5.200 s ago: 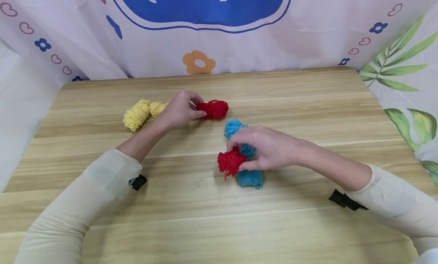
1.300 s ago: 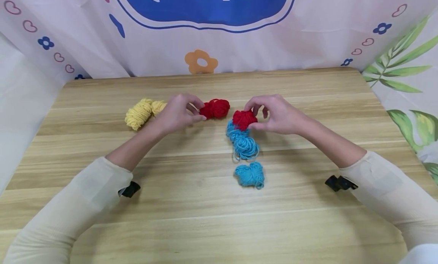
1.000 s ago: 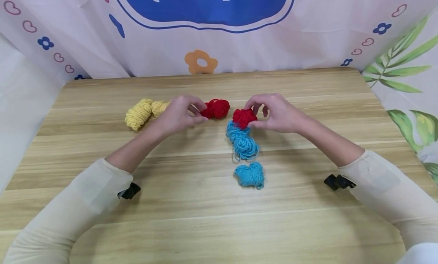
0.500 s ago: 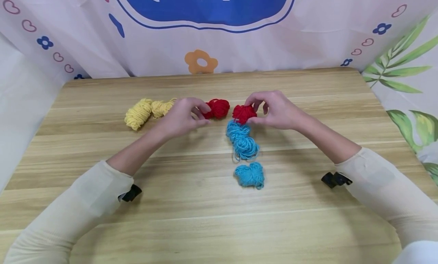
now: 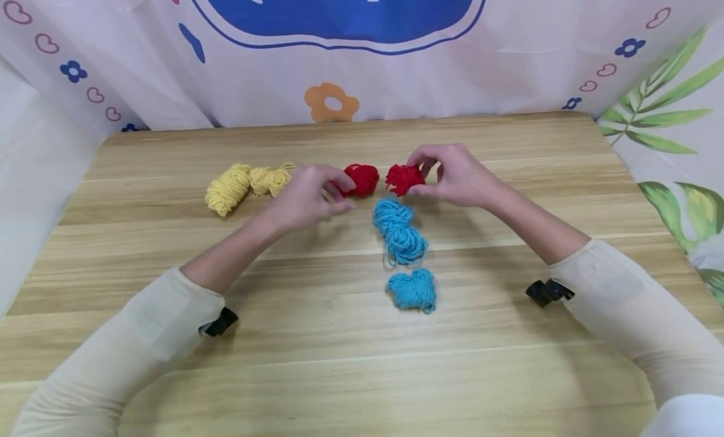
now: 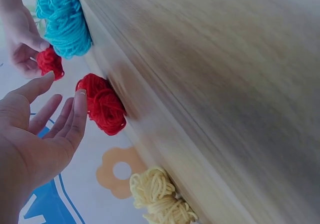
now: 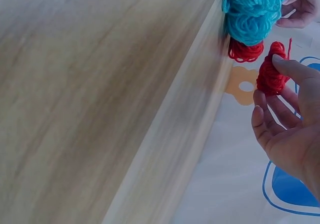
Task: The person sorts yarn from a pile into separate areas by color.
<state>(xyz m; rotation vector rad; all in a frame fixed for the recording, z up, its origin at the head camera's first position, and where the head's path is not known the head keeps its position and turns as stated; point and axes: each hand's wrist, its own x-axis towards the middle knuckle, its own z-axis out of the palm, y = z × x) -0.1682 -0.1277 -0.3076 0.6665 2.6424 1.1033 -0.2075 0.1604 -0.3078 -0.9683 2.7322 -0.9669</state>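
In the head view my right hand pinches a small red yarn bundle between thumb and fingers. The right wrist view shows that red bundle held up off the tabletop. My left hand is beside another red yarn bundle lying on the table; its fingers are relaxed and spread, partly covering that bundle. In the left wrist view the left hand holds nothing. Two blue yarn bundles, one twisted and one smaller, lie in front of the red ones.
Yellow yarn, a bundle and a smaller twisted one, lies on the left of the wooden table. A white printed cloth hangs along the table's back edge.
The right hand has carried the red bundle from near the smaller blue bundle away to the back, beyond the twisted blue one. Lately the left hand has shifted slightly right.
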